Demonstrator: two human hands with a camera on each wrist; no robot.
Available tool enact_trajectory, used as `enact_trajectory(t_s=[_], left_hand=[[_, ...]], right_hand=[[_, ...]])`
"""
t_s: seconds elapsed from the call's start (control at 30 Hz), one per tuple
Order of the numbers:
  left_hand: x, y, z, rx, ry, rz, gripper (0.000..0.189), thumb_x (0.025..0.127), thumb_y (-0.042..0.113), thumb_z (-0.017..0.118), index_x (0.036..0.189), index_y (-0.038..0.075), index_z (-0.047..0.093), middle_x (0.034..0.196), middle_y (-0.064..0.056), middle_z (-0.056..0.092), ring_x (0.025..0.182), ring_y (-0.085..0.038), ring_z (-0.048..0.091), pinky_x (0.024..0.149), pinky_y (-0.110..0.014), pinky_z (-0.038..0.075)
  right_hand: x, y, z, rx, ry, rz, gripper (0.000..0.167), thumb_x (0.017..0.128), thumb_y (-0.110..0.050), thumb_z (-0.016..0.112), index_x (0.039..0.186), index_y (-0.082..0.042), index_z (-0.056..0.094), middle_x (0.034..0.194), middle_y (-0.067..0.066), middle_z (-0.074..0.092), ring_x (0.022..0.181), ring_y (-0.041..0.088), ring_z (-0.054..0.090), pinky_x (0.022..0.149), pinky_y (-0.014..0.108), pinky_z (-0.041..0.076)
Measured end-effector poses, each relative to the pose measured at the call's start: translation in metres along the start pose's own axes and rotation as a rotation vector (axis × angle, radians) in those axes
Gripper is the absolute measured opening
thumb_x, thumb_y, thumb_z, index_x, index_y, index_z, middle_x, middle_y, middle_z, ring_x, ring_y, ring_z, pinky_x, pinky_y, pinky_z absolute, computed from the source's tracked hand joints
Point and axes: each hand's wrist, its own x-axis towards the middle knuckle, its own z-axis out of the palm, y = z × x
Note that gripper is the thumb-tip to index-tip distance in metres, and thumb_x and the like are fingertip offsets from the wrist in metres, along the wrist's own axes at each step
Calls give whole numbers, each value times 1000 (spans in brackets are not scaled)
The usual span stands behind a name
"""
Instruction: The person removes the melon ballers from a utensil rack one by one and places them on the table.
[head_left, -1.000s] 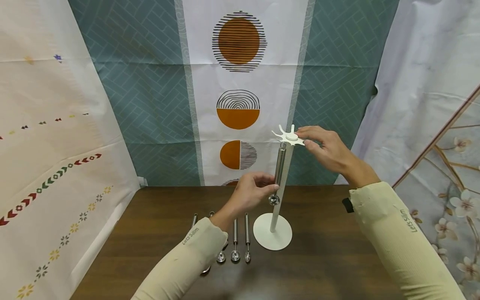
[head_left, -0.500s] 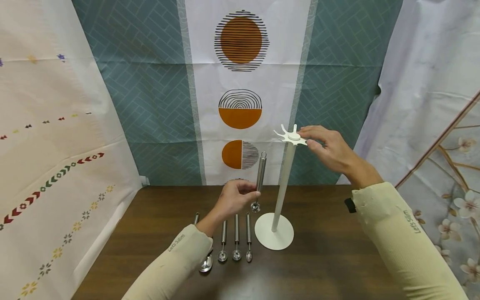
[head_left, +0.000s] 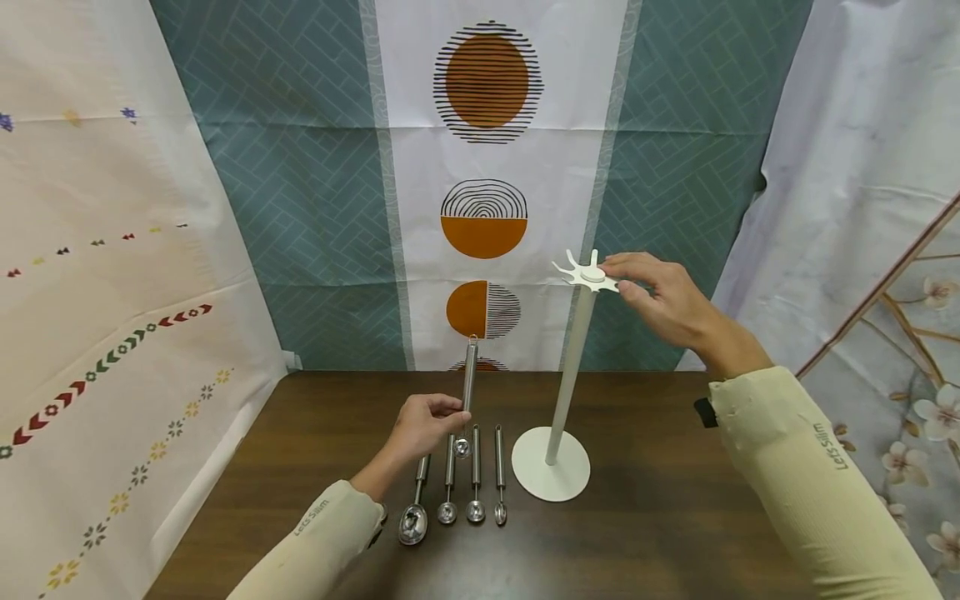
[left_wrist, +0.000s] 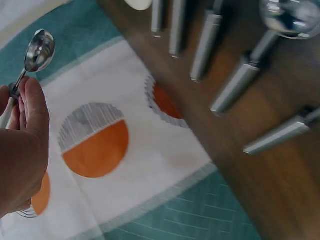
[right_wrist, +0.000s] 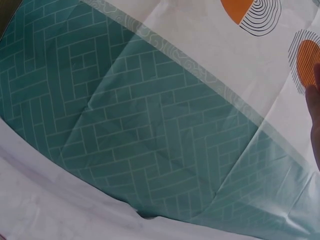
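Note:
My left hand (head_left: pixel 427 427) holds a small steel melon baller (head_left: pixel 469 379) by its handle, upright with the bowl at the bottom, above the row of tools. In the left wrist view its round bowl (left_wrist: pixel 40 51) sticks out past my fingers. My right hand (head_left: pixel 660 300) pinches the edge of the hooked top (head_left: pixel 592 274) of a tall white stand (head_left: pixel 573 358). Only a sliver of that hand (right_wrist: pixel 314 112) enters the right wrist view. Several similar steel tools lie side by side on the table, among them a larger scoop (head_left: pixel 412 523) and a narrow oval-bowled one (head_left: pixel 500 475).
The stand's round white base (head_left: pixel 551 483) sits right of the tools on the brown wooden table (head_left: pixel 637 533). Another steel handle (left_wrist: pixel 280 137) shows in the left wrist view. Patterned cloth (head_left: pixel 315 250) hangs behind the table and along both sides.
My left hand has brought the melon baller from beside the stand's top down and left, over the tools. My right hand has stayed at the stand's top.

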Motion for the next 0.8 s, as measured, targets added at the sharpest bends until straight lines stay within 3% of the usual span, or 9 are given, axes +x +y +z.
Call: enact_trajectory(t_s=[0.17, 0.33, 0.43, 0.57, 0.8], left_hand=[[-8, -17, -9, 9, 33, -29, 14, 87, 5, 77, 97, -4, 74, 83, -8, 73, 71, -18, 69, 65, -34, 57], [-14, -35, -18, -46, 59, -68, 11, 87, -1, 75, 95, -8, 72, 81, -12, 73, 70, -26, 71, 66, -39, 60], [-18, -48, -24, -60, 77, -95, 11, 86, -3, 74, 95, -10, 71, 81, -13, 73, 70, -25, 72, 65, -36, 60], [-24, -67, -34, -27, 94, -127, 13, 86, -1, 74, 95, -10, 72, 83, -14, 73, 69, -22, 71, 64, -31, 59], [-35, -91, -51, 14, 103, -188, 19, 87, 2, 74, 99, -13, 71, 84, -17, 73, 69, -27, 71, 66, -39, 59]], right_hand=[[-1, 2, -1, -25, -4, 4, 34, 103, -15, 50, 126, 7, 63, 132, 27, 58, 125, 44, 51, 100, 65, 39], [-1, 3, -1, -30, -14, 7, 35, 104, -15, 49, 126, 8, 62, 132, 28, 58, 125, 45, 51, 100, 66, 38], [-1, 3, -1, -25, -18, 11, 34, 104, -15, 49, 126, 8, 62, 132, 27, 58, 125, 45, 51, 100, 66, 39], [-1, 1, -1, -22, -19, 16, 33, 102, -10, 50, 126, 7, 62, 133, 27, 58, 125, 45, 51, 100, 65, 39], [1, 0, 0, -21, -22, 21, 33, 103, -13, 50, 127, 7, 63, 133, 27, 57, 126, 44, 50, 101, 65, 38]])
